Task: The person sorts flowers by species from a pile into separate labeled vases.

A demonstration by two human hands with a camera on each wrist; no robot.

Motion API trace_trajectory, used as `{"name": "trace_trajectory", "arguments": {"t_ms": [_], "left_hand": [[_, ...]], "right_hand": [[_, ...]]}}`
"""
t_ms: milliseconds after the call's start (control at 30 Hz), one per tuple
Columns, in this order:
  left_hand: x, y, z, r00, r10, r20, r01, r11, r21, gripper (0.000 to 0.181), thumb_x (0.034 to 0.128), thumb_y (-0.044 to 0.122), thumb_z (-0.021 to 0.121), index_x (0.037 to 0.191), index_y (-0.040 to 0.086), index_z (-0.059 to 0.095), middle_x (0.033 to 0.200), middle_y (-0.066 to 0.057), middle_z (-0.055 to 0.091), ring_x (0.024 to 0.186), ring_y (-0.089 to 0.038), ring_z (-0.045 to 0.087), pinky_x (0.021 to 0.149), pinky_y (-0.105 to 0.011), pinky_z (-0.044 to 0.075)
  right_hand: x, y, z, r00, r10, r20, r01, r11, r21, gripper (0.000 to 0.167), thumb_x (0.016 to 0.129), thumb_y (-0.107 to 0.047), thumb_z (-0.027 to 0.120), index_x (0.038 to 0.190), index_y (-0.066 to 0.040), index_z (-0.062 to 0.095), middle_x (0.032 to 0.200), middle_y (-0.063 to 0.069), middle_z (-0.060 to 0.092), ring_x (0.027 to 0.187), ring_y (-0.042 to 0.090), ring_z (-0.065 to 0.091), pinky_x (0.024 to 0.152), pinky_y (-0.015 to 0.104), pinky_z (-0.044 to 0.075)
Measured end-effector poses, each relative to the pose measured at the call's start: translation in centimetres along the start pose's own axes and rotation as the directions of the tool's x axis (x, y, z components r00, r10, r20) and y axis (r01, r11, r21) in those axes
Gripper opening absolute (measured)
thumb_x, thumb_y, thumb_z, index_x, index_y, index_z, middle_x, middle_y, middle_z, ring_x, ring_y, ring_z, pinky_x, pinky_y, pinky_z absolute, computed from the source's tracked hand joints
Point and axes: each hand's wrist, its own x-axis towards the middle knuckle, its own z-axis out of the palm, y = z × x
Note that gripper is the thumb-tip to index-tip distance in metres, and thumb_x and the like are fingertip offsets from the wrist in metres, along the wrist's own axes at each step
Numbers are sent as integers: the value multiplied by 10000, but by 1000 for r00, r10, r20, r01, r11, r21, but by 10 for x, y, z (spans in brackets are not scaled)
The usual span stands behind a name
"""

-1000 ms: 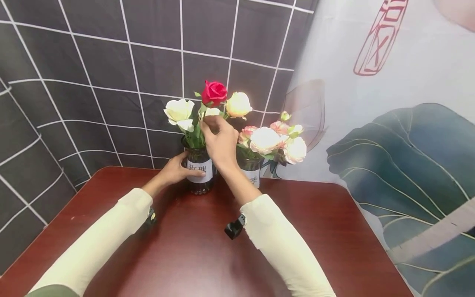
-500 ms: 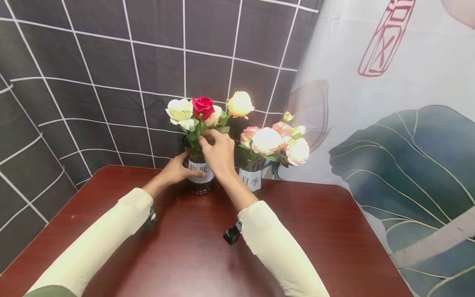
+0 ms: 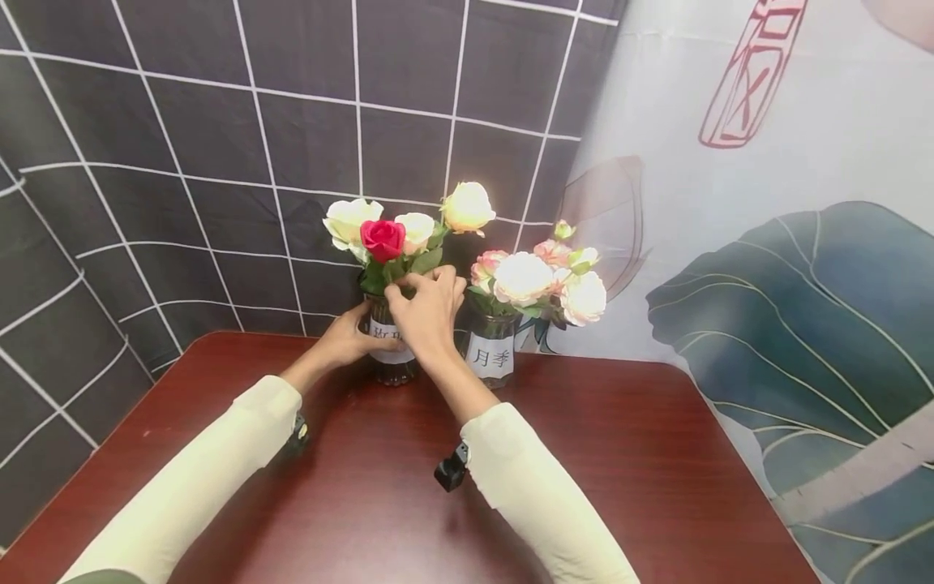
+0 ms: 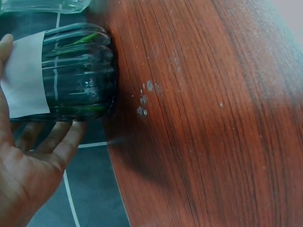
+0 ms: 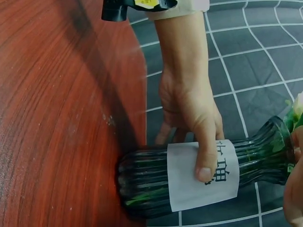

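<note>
A dark ribbed glass vase (image 3: 395,373) with a white paper label stands upright near the table's back edge. My left hand (image 3: 349,337) grips it from the left, thumb across the label (image 5: 180,184) in the right wrist view. A red rose (image 3: 383,240) leans low over the vase mouth, its stem inside. My right hand (image 3: 429,304) is at the rim, thumb and forefinger pinching the rose's stem, partly hidden by leaves. Around it are a cream rose (image 3: 349,222), a pale rose (image 3: 417,232) and a yellow rose (image 3: 468,208).
Just right of it stands a second labelled vase (image 3: 490,357) with pink-white blooms (image 3: 524,278). Behind hangs a dark grid-patterned cloth (image 3: 306,138), with a printed light cloth (image 3: 657,162) to the right. The reddish-brown table (image 3: 365,487) spreads in front.
My right hand has come down toward the vase mouth, and the red rose has sunk from above the other roses to below them, shifting left. My left hand has stayed on the vase.
</note>
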Motion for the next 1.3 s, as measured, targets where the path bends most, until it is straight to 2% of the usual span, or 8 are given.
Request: {"name": "trace_trajectory", "arguments": {"t_ms": [233, 367, 533, 633, 767, 933, 1100, 1300], "left_hand": [[-2, -5, 13, 1000, -13, -11, 13, 1000, 12, 956, 876, 490, 956, 1624, 69, 535, 1394, -223, 749, 1305, -392, 703, 1153, -566, 562], [-5, -7, 15, 999, -33, -14, 33, 999, 6, 885, 900, 427, 945, 1607, 70, 549, 1404, -238, 744, 1327, -410, 701, 1171, -574, 554], [-9, -9, 15, 999, -41, -35, 40, 999, -2, 886, 905, 407, 946, 1626, 89, 541, 1425, -237, 735, 1346, -408, 688, 1185, -577, 543], [-13, -10, 16, 998, -46, -36, 45, 999, -25, 899, 911, 392, 943, 1646, 96, 519, 1448, -237, 721, 1362, -413, 678, 1196, -583, 535], [-19, -11, 13, 997, -66, -34, 65, 997, -30, 922, 916, 391, 937, 1661, 71, 499, 1468, -258, 705, 1383, -431, 663, 1211, -600, 522], [-25, -11, 1, 996, -72, -43, 73, 997, 8, 1000, 899, 448, 936, 1669, 15, 468, 1480, -309, 676, 1394, -478, 627, 1227, -647, 487], [-22, -6, -7, 998, -48, -45, 50, 998, 40, 1031, 879, 507, 949, 1647, -2, 486, 1420, -303, 704, 1348, -461, 648, 1183, -639, 515], [-5, 4, 1, 999, -32, 16, 32, 999, -8, 936, 908, 410, 950, 1641, 42, 500, 1412, -279, 729, 1379, -460, 666, 1226, -632, 501]], "right_hand": [[-8, 7, -4, 999, 24, 45, -23, 999, -26, 347, 987, -347, 686, 1146, -118, 892, 1175, 132, 554, 1175, 317, 470, 1039, 474, 467], [-12, 10, -4, 998, 15, 63, -15, 1000, 12, 339, 996, -347, 702, 1174, -128, 891, 1169, 110, 564, 1158, 292, 521, 995, 453, 502], [-16, 10, -6, 997, -3, 79, -3, 997, 76, 313, 1020, -329, 724, 1210, -131, 877, 1224, 89, 597, 1168, 265, 603, 1022, 440, 553], [-20, 9, -9, 996, -4, 91, -4, 995, 95, 301, 1026, -297, 719, 1235, -132, 860, 1255, 86, 626, 1135, 239, 654, 984, 423, 582], [-30, 6, -10, 994, 13, 110, -28, 991, 132, 323, 1012, -246, 706, 1295, -136, 814, 1300, 89, 662, 1108, 212, 701, 925, 374, 605], [-42, 2, -10, 990, 31, 141, -58, 980, 189, 334, 999, -227, 706, 1315, -124, 728, 1312, 87, 685, 1134, 215, 749, 938, 333, 626], [-49, 7, -18, 983, 28, 181, -66, 976, 207, 305, 998, -190, 725, 1288, -95, 722, 1221, 72, 743, 1071, 198, 776, 930, 322, 646], [-52, 31, -45, 956, 58, 287, -107, 982, 155, 169, 1017, -210, 737, 1144, -114, 792, 1045, 50, 837, 941, 145, 780, 902, 343, 652]]}}
